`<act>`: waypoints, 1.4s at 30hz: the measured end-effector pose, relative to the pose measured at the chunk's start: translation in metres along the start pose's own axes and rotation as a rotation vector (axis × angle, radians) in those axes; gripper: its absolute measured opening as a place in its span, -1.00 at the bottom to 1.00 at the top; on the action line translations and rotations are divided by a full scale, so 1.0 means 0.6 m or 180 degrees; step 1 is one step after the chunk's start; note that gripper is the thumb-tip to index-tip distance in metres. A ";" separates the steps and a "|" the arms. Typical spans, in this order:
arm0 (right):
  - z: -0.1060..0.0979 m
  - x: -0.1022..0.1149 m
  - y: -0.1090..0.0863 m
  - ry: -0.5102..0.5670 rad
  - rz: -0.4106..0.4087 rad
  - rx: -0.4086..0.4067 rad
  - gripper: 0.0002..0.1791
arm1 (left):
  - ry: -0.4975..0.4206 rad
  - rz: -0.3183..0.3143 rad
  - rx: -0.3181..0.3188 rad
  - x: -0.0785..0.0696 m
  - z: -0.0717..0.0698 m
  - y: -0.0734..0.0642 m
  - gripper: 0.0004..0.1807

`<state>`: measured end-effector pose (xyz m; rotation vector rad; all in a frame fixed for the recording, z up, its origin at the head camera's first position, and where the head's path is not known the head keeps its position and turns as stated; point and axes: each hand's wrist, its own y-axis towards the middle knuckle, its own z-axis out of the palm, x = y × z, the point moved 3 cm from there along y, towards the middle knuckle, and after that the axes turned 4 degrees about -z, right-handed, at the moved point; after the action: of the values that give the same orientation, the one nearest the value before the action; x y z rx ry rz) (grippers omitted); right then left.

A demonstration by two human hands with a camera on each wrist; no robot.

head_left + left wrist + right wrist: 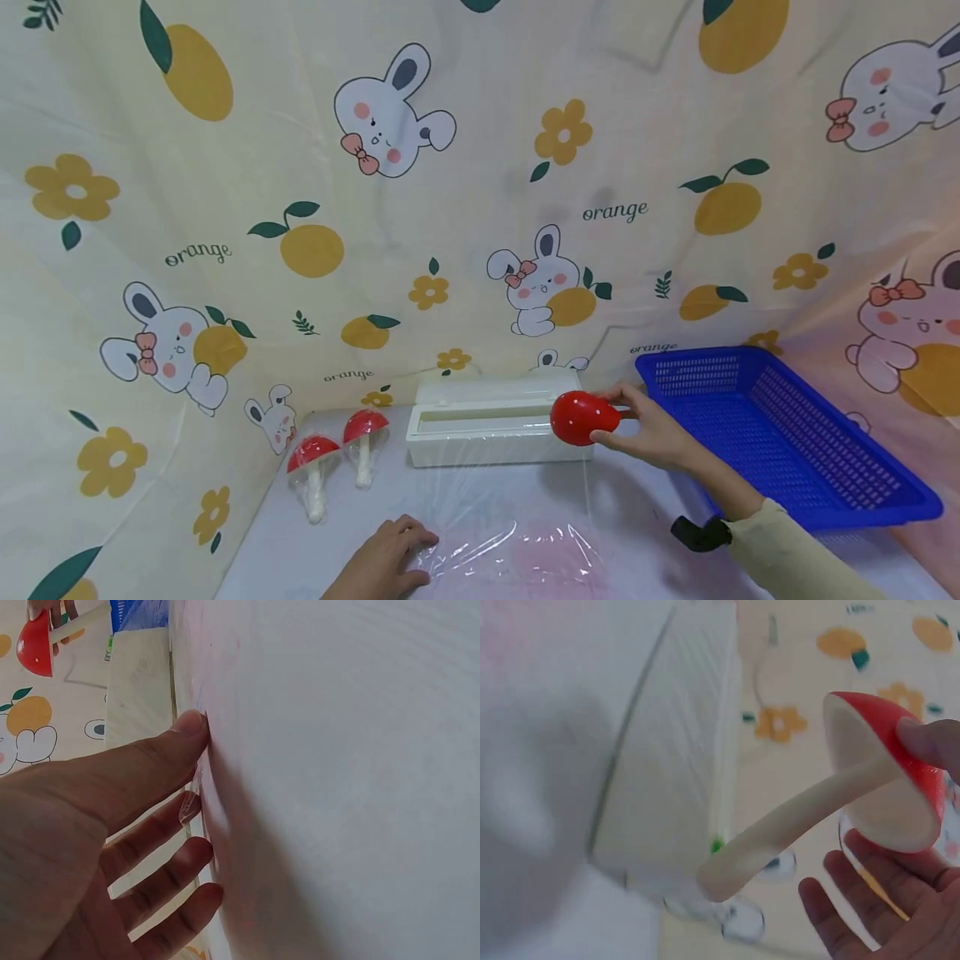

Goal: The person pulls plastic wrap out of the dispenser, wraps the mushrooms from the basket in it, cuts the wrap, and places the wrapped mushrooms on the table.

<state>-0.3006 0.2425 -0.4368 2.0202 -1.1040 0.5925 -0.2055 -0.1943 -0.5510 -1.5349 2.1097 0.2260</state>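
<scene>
My right hand [637,429] holds a toy mushroom by its red, white-dotted cap [579,418], raised in front of the white cling film box [487,452]. In the right wrist view the mushroom's pale stem [802,814] points away from the fingers, with the thumb on the cap. Clear cling film [517,546] runs from the box toward me over the table. My left hand [390,557] rests at the film's left edge, fingertips pressing it down. The left wrist view shows a crumpled bit of film [190,808] by the index fingertip.
Two film-wrapped toy mushrooms, one [313,475] nearer and one [365,442] farther, lie on the left of the white table [375,508]. A blue plastic basket [892,500] stands at the right. Behind hangs a patterned cloth [465,192].
</scene>
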 end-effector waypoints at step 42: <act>0.265 0.047 -0.009 0.0171 0.0254 0.1383 -0.34 | -0.0058 0.0144 0.0118 0.001 -0.007 -0.006 -0.83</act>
<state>-0.2746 0.1050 -0.5169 2.3142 -1.0973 0.9921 -0.2037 -0.1974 -0.5472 -1.4598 2.1243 0.2151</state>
